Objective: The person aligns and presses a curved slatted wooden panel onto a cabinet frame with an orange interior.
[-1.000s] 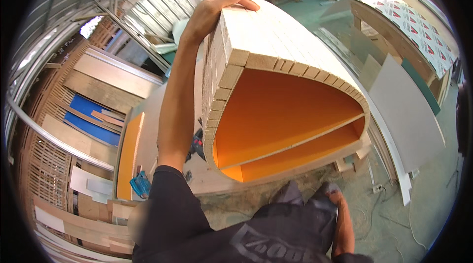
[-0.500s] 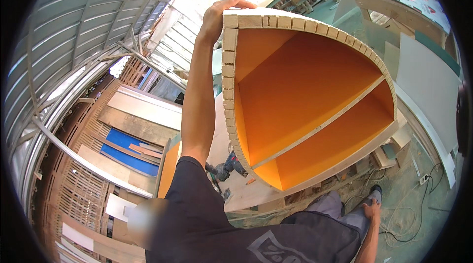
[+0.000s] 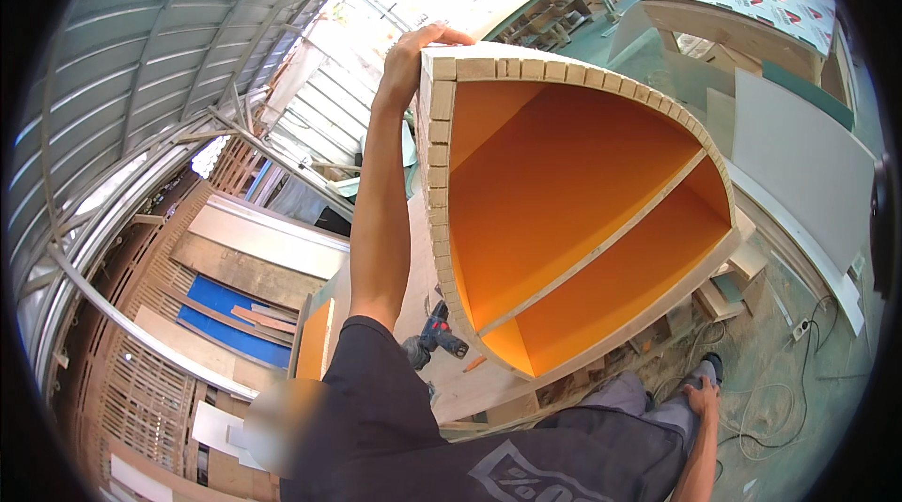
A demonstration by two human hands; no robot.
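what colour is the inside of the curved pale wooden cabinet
The curved pale wooden cabinet is orange inside, showing best in the head view.

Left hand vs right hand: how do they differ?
Position: the left hand is up at the cabinet's top corner; the right hand is low, beside the person's shoe.
Contact: the left hand has its fingers over the wooden edge; the right hand rests against the grey trouser leg.
Shared: both are bare, with no tool visible in either.
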